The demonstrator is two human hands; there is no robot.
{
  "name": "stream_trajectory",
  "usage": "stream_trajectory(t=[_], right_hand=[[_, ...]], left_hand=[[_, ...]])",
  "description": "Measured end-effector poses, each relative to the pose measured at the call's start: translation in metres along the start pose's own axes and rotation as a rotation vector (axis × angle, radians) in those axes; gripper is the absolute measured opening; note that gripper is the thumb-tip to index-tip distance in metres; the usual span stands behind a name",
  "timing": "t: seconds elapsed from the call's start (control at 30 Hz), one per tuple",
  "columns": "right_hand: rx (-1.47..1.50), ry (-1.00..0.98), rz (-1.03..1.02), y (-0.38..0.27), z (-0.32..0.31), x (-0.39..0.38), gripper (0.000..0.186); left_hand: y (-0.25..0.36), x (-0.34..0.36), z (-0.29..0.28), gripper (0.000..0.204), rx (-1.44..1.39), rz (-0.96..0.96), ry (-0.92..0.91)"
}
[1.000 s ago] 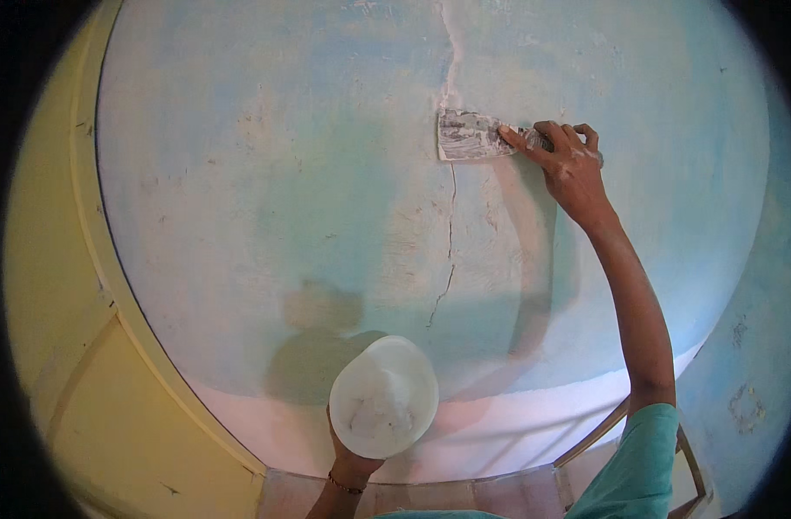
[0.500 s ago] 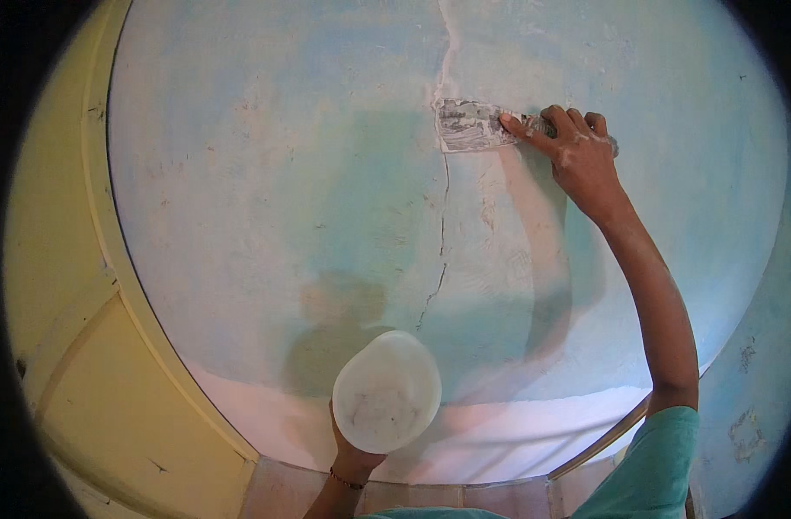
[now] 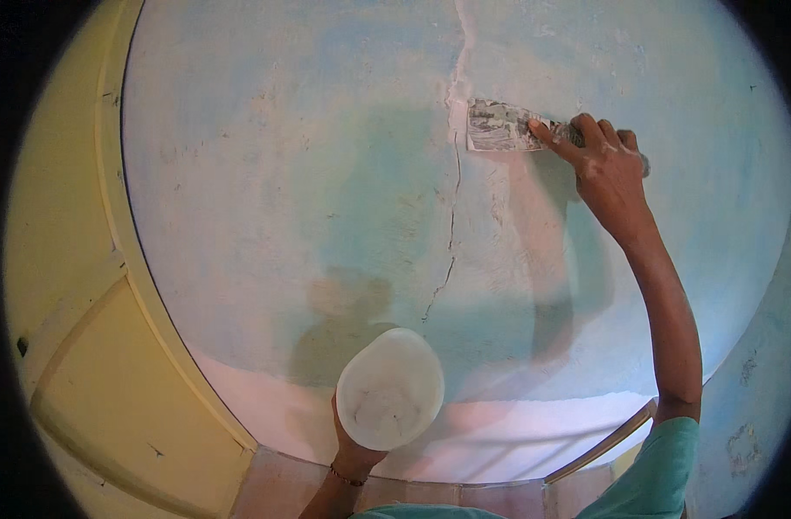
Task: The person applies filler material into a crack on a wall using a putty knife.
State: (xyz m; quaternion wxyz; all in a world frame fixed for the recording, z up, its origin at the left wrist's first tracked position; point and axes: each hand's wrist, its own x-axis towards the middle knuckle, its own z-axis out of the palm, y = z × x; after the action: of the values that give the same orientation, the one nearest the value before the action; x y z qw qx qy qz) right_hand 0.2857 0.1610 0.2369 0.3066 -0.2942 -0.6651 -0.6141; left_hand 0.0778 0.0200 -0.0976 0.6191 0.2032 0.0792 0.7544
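Your right hand (image 3: 613, 173) is wrapped around the handle of a putty knife (image 3: 503, 127), with one digit stretched along its smeared blade. The blade lies at the upper middle of the painted wall (image 3: 231, 190), its left edge just right of a pale strip of filler (image 3: 460, 65); whether the blade touches the wall cannot be told. Below the filler, a dark crack (image 3: 453, 203) runs unevenly down toward the bowl. Your left hand (image 3: 354, 448) supports a white bowl (image 3: 391, 389) from its lower left — the bowl hides most of the fingers, so their spread cannot be told. The bowl is tilted, its interior facing you and marked with greyish smears. A bracelet (image 3: 348, 478) circles your left wrist; a green sleeve (image 3: 650, 471) covers your right upper arm — yellow panelling (image 3: 101, 363) stands at left.
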Motion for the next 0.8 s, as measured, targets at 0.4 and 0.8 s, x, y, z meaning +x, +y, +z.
stream_trajectory(t=[0.4,0.8], right_hand=[[0.262,-0.143,0.261,-0.035,-0.028,-0.011,0.038],[0.057,-0.293,0.339,-0.084,-0.066,0.022,0.035]], left_hand=[[0.001,-0.005,0.003,0.055,0.019,-0.018,-0.012],[0.038,0.006,-0.024,0.05,-0.08,-0.201,-0.012]])
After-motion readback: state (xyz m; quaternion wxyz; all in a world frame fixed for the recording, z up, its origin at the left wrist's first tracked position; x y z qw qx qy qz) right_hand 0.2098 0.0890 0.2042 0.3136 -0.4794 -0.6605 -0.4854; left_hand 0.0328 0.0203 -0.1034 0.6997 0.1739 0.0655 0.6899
